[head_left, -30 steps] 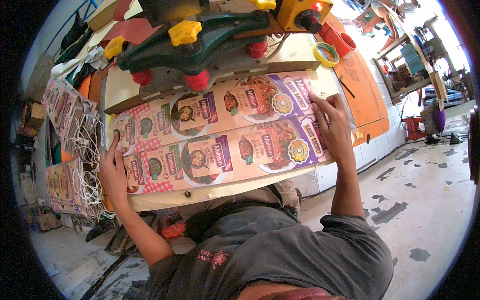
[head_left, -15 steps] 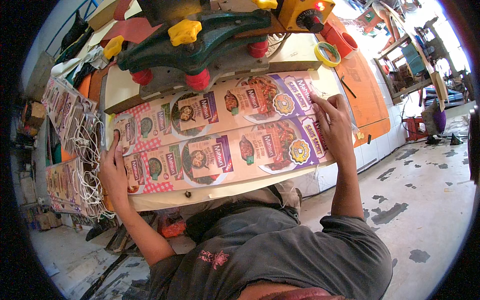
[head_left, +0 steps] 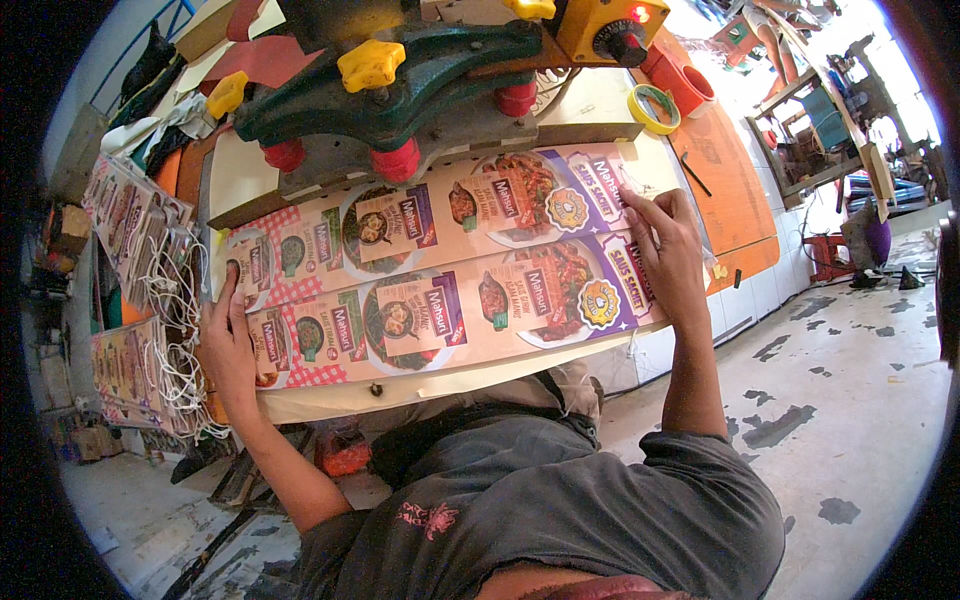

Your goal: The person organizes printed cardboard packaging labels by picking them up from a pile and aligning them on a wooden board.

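A long glossy printed card sheet [head_left: 470, 320] lies across the worktable, showing two matching rows of food pictures on peach and purple. I cannot tell whether the rows are separate strips. Along its left end rests my left hand [head_left: 230, 345], the fingers stretched out and pointing away from me. My right hand [head_left: 668, 245] grips the right end, fingers bent over the edge near the line between the rows. Just beyond the sheet's far edge stands a dark green press head [head_left: 400, 110] with yellow knobs [head_left: 370, 66] and red feet [head_left: 396, 158].
Bundles of printed cards with white strings [head_left: 175, 290] hang at the left. A yellow tape roll [head_left: 655, 108], a red cup-like container [head_left: 685, 85] and a dark pen-like stick [head_left: 697, 174] lie right of the press. A yellow control box [head_left: 605, 30] has a lit red lamp.
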### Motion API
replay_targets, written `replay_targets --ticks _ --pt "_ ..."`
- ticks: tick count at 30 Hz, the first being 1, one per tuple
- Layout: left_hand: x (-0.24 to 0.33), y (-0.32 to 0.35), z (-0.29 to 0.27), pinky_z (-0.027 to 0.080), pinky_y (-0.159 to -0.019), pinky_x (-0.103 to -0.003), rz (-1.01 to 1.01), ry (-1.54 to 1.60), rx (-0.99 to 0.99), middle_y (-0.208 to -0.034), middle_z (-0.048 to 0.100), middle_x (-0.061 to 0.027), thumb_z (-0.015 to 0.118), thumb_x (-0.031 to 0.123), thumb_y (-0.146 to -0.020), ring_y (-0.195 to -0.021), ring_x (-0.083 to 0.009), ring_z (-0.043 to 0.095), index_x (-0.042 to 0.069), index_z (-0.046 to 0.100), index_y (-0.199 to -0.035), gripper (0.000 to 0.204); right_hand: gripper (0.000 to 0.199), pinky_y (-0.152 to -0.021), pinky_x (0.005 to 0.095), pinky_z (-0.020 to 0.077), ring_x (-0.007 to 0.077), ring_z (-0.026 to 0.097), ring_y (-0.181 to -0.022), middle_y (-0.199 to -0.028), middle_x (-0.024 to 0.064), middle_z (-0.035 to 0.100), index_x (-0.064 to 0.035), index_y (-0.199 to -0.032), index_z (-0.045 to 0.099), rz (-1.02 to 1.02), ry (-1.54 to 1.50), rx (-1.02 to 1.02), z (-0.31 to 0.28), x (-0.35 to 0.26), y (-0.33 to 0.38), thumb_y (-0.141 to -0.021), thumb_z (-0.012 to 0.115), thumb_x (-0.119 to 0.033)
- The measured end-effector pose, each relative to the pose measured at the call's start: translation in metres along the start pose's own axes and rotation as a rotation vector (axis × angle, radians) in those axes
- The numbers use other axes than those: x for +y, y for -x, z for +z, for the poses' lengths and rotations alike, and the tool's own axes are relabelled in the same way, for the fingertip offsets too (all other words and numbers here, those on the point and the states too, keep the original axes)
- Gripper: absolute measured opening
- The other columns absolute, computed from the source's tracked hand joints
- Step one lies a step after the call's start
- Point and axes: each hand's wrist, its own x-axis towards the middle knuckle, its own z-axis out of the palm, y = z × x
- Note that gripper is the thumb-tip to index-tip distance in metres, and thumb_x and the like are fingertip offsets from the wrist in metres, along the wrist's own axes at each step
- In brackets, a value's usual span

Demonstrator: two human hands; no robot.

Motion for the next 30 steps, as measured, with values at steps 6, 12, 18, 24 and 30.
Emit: replay_targets --ticks 6,12,18,24,30 --pt "-0.005 -0.005 -0.002 0.051 -0.086 -0.047 0.037 -0.059 -0.043 -0.108 0.061 -0.0214 0.039 0.04 -0.111 -0.102 -0.0384 0.064 0.025 0.051 -0.153 0.046 0.027 -0.084 0.0414 0.048 0.0264 0.058 -0.089 -0.095 0.0117 0.055 -0.0134 -0.124 0.074 -0.028 0.017 0.003 -0.003 0.004 -0.002 -0.099 0.065 -0.019" --pt "0.003 -0.025 -0.017 0.051 -0.085 -0.046 0.047 0.009 -0.225 -0.102 0.068 -0.0223 0.041 0.039 -0.11 -0.094 -0.0395 0.067 0.028 0.045 -0.156 0.048 0.037 -0.082 0.0444 0.0489 0.0315 0.062 -0.092 -0.1 0.0151 0.058 -0.0141 -0.134 0.068 -0.069 -0.053 -0.13 -0.015 0.006 -0.019 -0.1 0.064 -0.029" --pt "0.02 -0.035 -0.019 0.053 -0.084 -0.044 -0.038 -0.096 -0.261 -0.097 0.074 -0.0191 0.041 0.057 -0.106 -0.095 -0.0359 0.072 0.031 0.043 -0.157 0.057 0.045 -0.081 0.0454 0.0494 0.0338 0.065 -0.091 -0.097 0.0163 0.061 -0.017 -0.14 0.063 -0.01 0.113 -0.252 -0.013 -0.001 -0.034 -0.101 0.062 -0.039" --pt "0.013 -0.037 -0.015 0.054 -0.084 -0.043 -0.089 -0.04 -0.257 -0.091 0.076 -0.0143 0.044 0.062 -0.103 -0.093 -0.0329 0.074 0.034 0.045 -0.155 0.059 0.041 -0.081 0.0462 0.0495 0.0336 0.065 -0.091 -0.094 0.0145 0.062 -0.0185 -0.137 0.066 0.042 0.129 -0.232 -0.011 -0.008 -0.033 -0.101 0.061 -0.039" --pt "0.014 -0.035 -0.015 0.054 -0.081 -0.042 -0.049 -0.061 -0.222 -0.088 0.076 -0.0139 0.046 0.062 -0.103 -0.088 -0.0315 0.075 0.033 0.047 -0.154 0.059 0.041 -0.081 0.0455 0.0498 0.0325 0.066 -0.092 -0.096 0.0139 0.062 -0.0198 -0.136 0.067 0.021 0.145 -0.191 -0.007 -0.007 -0.033 -0.102 0.059 -0.041"
